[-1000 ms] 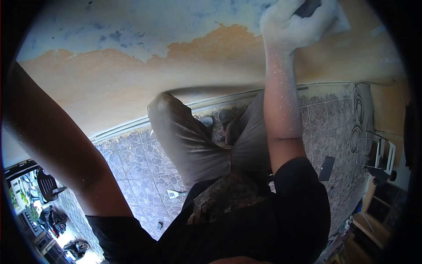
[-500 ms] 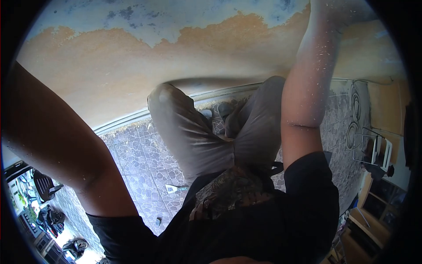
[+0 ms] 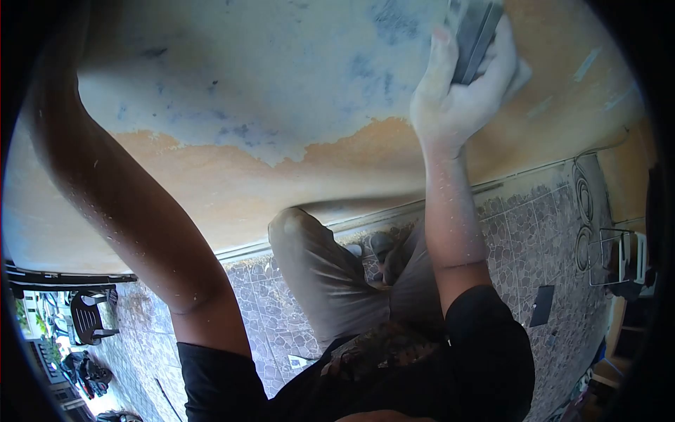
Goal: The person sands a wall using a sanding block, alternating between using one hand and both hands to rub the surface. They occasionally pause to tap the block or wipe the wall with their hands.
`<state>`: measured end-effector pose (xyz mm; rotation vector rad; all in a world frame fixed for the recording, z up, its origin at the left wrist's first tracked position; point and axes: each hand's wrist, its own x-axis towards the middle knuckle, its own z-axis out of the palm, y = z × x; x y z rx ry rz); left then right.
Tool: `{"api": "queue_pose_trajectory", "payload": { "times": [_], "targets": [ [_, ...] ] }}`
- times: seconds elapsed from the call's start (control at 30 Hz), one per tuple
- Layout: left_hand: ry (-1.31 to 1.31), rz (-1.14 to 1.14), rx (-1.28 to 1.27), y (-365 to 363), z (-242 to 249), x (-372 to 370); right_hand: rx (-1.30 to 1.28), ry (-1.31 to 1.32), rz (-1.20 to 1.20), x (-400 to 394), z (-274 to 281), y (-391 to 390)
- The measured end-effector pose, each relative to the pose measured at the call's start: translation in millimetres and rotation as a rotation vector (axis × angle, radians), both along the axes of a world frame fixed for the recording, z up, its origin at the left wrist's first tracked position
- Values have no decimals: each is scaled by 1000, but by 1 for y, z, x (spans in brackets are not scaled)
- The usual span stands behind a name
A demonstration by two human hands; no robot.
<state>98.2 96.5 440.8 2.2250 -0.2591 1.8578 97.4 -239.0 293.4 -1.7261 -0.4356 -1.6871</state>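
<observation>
My right hand (image 3: 467,95), coated in pale dust, is wrapped around a grey sanding block (image 3: 479,35) at the top right. The block lies up against the wall (image 3: 295,63), whose whitish-blue patches have ragged edges over orange-tan paint. My left arm (image 3: 133,197) reaches up along the left side, flecked with white specks. Its hand is beyond the top edge, so I cannot see its fingers or anything in them.
Below the wall, my bent knees (image 3: 299,228) are above the stone-patterned floor (image 3: 506,239). A dark flat rectangular piece (image 3: 541,306) lies at the right. Coiled cable (image 3: 582,218) and a white-framed chair (image 3: 629,257) stand farther right. A dark plastic chair (image 3: 88,316) and motorbike (image 3: 86,373) are at left.
My right hand with the sanding block has come down into view from beyond the top edge. The view has shifted, showing more wall. My left arm appears farther right and more upright.
</observation>
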Motion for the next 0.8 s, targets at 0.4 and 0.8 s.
{"api": "queue_pose_trajectory", "payload": {
  "times": [0.4, 0.8],
  "targets": [
    [-71, -3, 33, -9, 45, -25, -24, 109, 0, -8, -246, 9],
    [-192, -1, -29, -35, 43, -46, 86, -51, 11, -2, -25, 21]
  ]
}}
